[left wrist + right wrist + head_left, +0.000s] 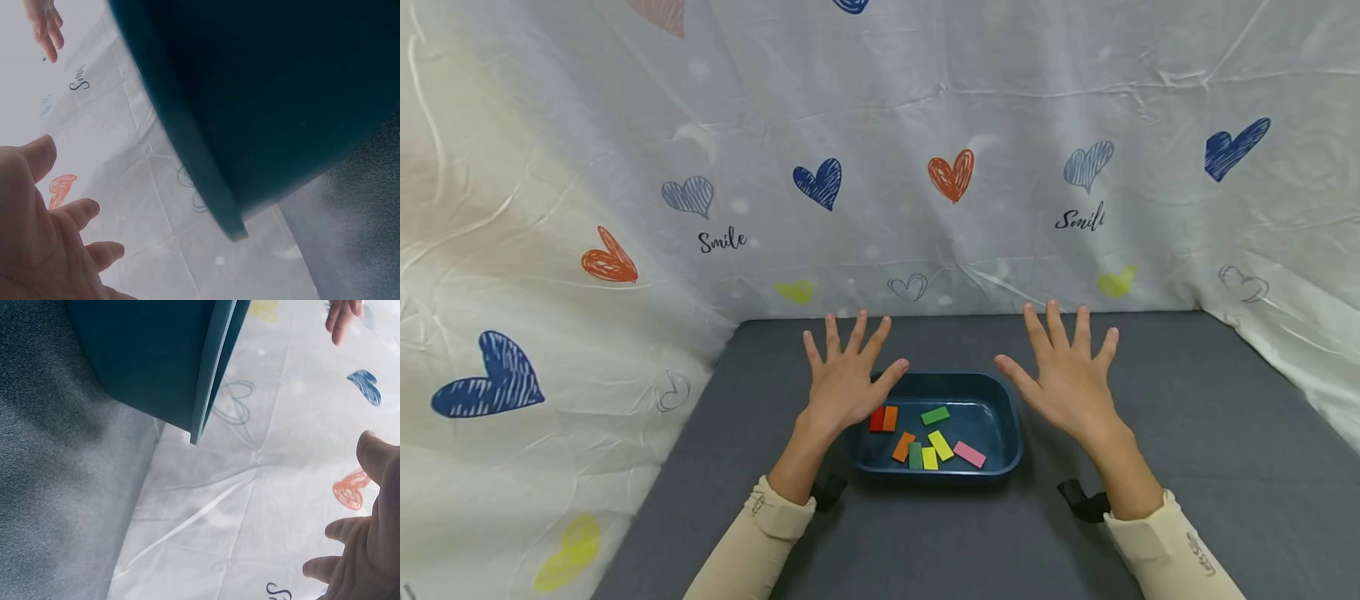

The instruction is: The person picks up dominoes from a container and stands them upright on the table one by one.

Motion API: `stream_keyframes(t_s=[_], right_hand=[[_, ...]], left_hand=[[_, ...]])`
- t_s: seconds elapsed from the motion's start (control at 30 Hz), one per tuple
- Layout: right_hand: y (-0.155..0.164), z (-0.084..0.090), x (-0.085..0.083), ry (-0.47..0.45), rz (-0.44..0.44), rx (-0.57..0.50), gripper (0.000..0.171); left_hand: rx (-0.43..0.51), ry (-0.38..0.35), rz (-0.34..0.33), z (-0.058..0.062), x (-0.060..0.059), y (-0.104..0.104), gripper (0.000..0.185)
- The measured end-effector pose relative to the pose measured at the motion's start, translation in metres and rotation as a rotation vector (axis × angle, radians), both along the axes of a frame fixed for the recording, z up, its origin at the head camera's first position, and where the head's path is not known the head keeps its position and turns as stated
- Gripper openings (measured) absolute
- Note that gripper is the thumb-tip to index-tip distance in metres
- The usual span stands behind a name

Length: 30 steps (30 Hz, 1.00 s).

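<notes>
Blocks [940,445] lie inside the tray [991,417]; we hold our left hand [846,385] and right hand [1071,383] spread by its side edges, worktop [962,542] stretching toward us.

The table [970,542] has a matte, dark grey surface with a fine woven texture. Directly on it, towards five o'clock from the middle of the head view, stands a dark blue tray [934,476], oblong with rounded corners, its long sides facing twelve and six. Seen from there, the table's far edge runs across at twelve o'clock.
</notes>
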State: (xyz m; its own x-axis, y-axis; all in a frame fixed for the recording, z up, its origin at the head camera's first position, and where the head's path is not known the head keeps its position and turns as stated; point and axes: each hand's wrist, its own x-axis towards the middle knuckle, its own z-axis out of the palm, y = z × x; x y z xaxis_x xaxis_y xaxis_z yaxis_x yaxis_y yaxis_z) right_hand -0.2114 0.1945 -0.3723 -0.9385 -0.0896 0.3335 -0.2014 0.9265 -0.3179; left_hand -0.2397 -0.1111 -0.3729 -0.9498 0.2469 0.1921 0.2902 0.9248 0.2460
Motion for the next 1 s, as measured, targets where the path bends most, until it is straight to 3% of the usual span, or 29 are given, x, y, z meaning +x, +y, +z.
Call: stream_keyframes(t_s=[0.7, 1.0], right_hand=[[-0.003, -0.002, 0.002, -0.015, 0.026, -0.018, 0.091], [-0.004, -0.006, 0.004, -0.08, 0.085, -0.08, 0.091]], left_hand=[[0.037, -0.011, -0.019, -0.004, 0.001, -0.006, 0.074], [0.132, -0.077, -0.099, -0.014, -0.002, -0.017, 0.072]])
